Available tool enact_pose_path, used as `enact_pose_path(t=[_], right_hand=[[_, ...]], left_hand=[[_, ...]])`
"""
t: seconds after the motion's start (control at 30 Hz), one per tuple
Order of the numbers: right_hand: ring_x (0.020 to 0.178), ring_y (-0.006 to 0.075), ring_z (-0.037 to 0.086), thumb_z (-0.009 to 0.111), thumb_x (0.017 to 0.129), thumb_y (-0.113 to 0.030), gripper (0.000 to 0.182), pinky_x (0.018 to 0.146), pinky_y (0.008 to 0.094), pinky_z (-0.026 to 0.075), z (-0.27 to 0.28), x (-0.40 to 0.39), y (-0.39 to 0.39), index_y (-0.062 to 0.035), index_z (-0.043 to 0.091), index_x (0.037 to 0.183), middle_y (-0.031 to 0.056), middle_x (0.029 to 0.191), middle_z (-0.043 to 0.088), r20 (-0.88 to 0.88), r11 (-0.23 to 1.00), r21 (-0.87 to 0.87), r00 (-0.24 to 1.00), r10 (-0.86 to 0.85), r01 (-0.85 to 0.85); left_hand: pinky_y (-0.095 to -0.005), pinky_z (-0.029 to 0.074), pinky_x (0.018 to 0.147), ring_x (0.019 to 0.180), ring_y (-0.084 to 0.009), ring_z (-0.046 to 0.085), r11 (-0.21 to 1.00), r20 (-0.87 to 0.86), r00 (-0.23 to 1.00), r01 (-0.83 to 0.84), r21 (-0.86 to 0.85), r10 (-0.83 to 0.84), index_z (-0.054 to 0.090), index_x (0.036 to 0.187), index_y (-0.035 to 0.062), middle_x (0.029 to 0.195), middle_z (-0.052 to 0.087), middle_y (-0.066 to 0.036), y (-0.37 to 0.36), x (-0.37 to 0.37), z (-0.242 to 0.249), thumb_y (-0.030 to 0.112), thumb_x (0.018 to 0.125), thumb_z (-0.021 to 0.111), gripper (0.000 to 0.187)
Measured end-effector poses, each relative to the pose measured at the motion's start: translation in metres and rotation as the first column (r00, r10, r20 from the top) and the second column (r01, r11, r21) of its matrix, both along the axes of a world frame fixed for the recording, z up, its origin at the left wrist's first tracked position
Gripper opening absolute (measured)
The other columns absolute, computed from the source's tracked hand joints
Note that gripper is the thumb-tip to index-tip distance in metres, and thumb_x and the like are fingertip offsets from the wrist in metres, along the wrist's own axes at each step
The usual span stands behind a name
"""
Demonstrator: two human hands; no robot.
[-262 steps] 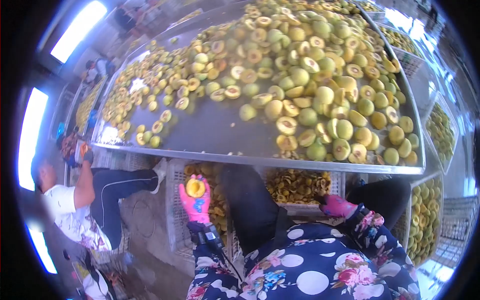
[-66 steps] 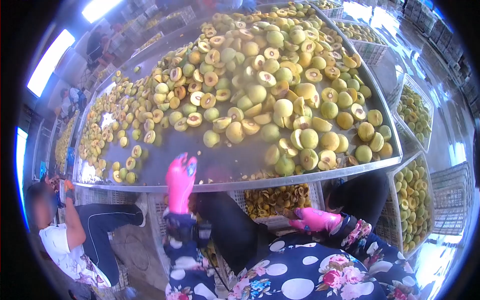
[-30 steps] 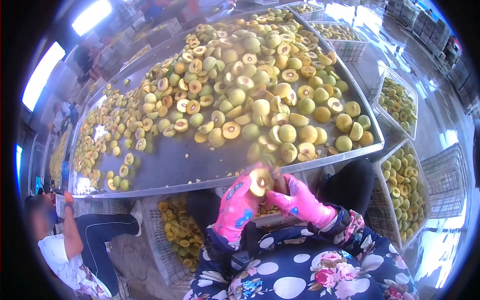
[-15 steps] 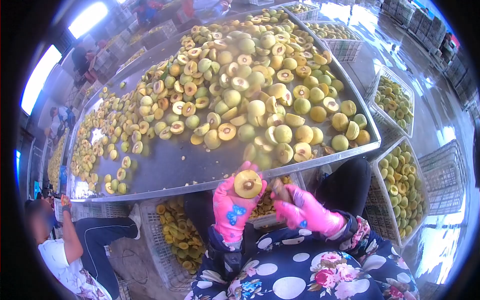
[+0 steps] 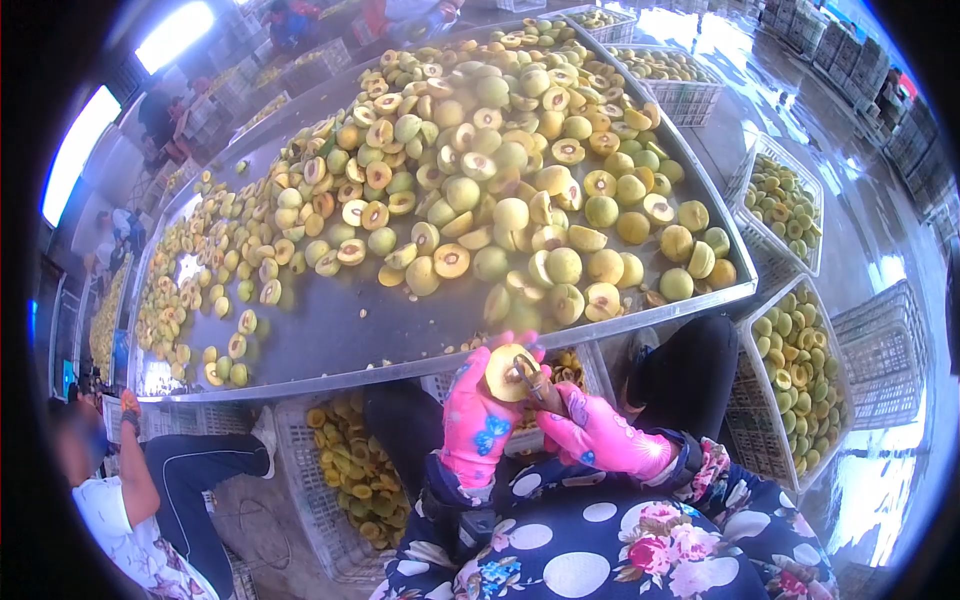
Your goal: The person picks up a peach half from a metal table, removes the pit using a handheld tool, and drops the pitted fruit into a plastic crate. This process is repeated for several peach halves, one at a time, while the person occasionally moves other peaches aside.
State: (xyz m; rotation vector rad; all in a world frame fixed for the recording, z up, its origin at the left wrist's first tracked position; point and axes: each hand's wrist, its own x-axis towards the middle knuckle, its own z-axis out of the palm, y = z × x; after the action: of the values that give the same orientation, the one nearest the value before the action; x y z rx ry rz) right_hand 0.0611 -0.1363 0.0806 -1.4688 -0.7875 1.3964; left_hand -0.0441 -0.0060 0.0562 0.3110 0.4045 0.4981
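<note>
My left hand (image 5: 478,425), in a pink glove with a blue butterfly, holds a yellow-green fruit half (image 5: 506,374), cut face up. It looks like a peach or plum. In my pink-gloved right hand (image 5: 605,435) is a small pitting tool (image 5: 546,392) with a brownish handle. Its curved metal tip touches the middle of the cut face, at the pit. Both hands are close together just in front of the metal table (image 5: 400,335), whose surface bears a large heap of halved fruit (image 5: 480,190).
Below my hands stands a crate (image 5: 600,375) of fruit pieces; another crate (image 5: 300,470) is left of my legs. Filled crates (image 5: 790,380) line the right side, with a grey crate (image 5: 880,340) beyond. Another person (image 5: 150,500) sits at the left.
My right hand has moved left and brought the pitting tool from beside the fruit half onto its cut face. My left hand has shifted slightly right, tilting the fruit half.
</note>
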Motion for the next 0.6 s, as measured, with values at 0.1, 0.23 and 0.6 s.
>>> enact_pose_path(t=[0.1,0.23,0.6], right_hand=[[0.053,0.0086,0.048,0.049,0.093,-0.019,0.018,0.049,0.0247,0.041,-0.002,-0.004,0.001,-0.0033,0.046,0.102,-0.0001,0.067,0.051,0.039,0.997,0.063,0.998,-0.04,0.037],[0.052,0.0086,0.047,0.049,0.093,-0.017,0.015,0.047,0.0264,0.04,-0.009,-0.006,0.002,-0.0047,0.047,0.1,0.0002,0.066,0.05,0.074,0.995,0.082,0.995,-0.064,0.058],[0.066,0.0145,0.05,0.05,0.09,-0.01,0.019,0.054,0.0296,0.039,-0.046,-0.012,0.004,-0.0045,0.047,0.108,0.0051,0.081,0.05,0.556,0.978,0.208,0.822,-0.12,0.002]], left_hand=[[-0.0493,0.042,0.094,0.11,-0.0361,0.049,0.999,-0.033,0.999,-0.042,0.01,0.043,0.046,0.12,0.0013,0.126,0.045,-0.022,-0.004,0.003,-0.003,0.031,0.094,0.041,0.039],[-0.0435,0.047,0.09,0.105,-0.0312,0.053,0.995,-0.021,0.995,-0.093,0.029,0.094,0.043,0.121,0.0002,0.122,0.048,-0.02,-0.009,0.008,-0.003,0.025,0.094,0.045,0.037],[-0.038,0.05,0.084,0.099,-0.0252,0.056,0.937,-0.156,0.941,-0.261,0.232,0.3,0.053,0.115,0.0012,0.114,0.054,-0.014,-0.024,0.025,-0.002,0.021,0.091,0.053,0.031]])
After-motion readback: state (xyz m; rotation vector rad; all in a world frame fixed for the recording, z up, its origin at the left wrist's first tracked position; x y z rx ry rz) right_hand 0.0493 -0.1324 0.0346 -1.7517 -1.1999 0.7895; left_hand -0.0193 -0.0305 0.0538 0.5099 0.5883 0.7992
